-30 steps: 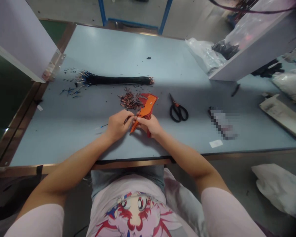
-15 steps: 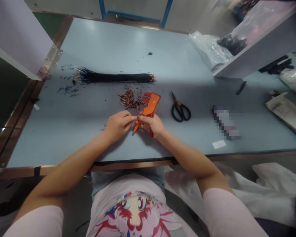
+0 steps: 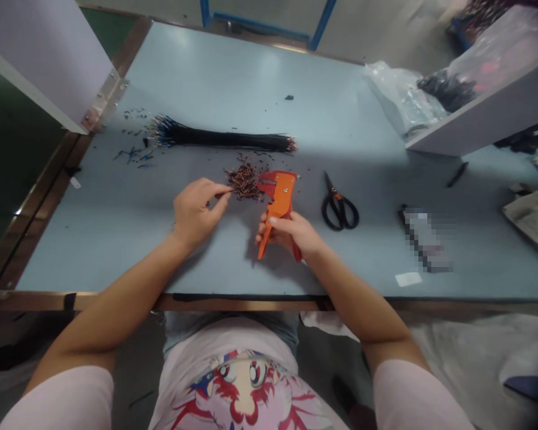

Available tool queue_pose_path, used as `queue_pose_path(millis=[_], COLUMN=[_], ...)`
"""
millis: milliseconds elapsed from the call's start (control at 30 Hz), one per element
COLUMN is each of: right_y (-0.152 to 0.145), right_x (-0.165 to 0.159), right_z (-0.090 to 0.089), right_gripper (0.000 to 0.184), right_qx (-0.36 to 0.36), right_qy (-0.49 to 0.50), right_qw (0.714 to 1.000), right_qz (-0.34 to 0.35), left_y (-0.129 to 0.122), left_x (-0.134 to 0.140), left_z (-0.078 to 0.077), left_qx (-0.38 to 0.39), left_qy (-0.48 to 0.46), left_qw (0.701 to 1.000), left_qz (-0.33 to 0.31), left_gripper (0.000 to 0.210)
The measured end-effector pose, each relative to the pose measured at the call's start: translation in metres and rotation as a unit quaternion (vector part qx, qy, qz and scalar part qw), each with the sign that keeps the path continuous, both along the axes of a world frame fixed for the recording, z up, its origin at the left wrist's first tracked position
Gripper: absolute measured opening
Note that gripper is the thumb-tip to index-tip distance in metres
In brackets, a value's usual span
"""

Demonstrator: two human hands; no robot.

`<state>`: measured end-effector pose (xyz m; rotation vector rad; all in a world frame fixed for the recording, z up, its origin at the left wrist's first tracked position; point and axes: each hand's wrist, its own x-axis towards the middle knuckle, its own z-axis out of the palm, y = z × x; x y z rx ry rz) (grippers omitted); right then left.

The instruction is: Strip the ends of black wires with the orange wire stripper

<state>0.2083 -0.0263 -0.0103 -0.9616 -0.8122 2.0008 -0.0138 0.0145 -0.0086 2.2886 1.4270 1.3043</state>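
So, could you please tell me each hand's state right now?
Left hand: closed, pinching what looks like a dark wire.
Right hand: closed around the orange hand tool.

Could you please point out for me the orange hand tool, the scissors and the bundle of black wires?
Orange hand tool (image 3: pixel 283 196): head view, on its orange body.
Scissors (image 3: pixel 338 196): head view, at the pivot.
Bundle of black wires (image 3: pixel 233 140): head view, mid-length.

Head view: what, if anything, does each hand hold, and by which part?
Right hand: the orange-and-red wire stripper, by its handles. Left hand: a thin dark wire, pinched apparently near one end; most of it is hidden.
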Motion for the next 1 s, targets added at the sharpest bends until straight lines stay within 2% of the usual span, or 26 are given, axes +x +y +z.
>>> queue_pose_path(millis=[100, 267, 800, 1000], right_y=[-0.007, -0.010, -0.014, -0.014], right_x=[-0.006, -0.009, -0.010, -0.009], right_z=[0.001, 0.007, 0.008, 0.006], right_gripper=[0.026, 0.025, 0.028, 0.027], right_qx=[0.033, 0.055, 0.069, 0.082], right_qy=[-0.033, -0.046, -0.044, -0.043], right_qw=[0.999, 0.996, 0.993, 0.990], right_qz=[0.029, 0.054, 0.089, 0.108], left_y=[-0.003, -0.003, -0.005, -0.009], left_x=[0.001, 0.000, 0.003, 0.005], left_z=[0.002, 0.001, 0.001, 0.007], left_qx=[0.033, 0.038, 0.051, 0.040], left_qy=[0.026, 0.031, 0.011, -0.009], left_qw=[0.999, 0.998, 0.997, 0.998], left_qz=[0.019, 0.049, -0.056, -0.051], left_gripper=[0.011, 0.011, 0.011, 0.009])
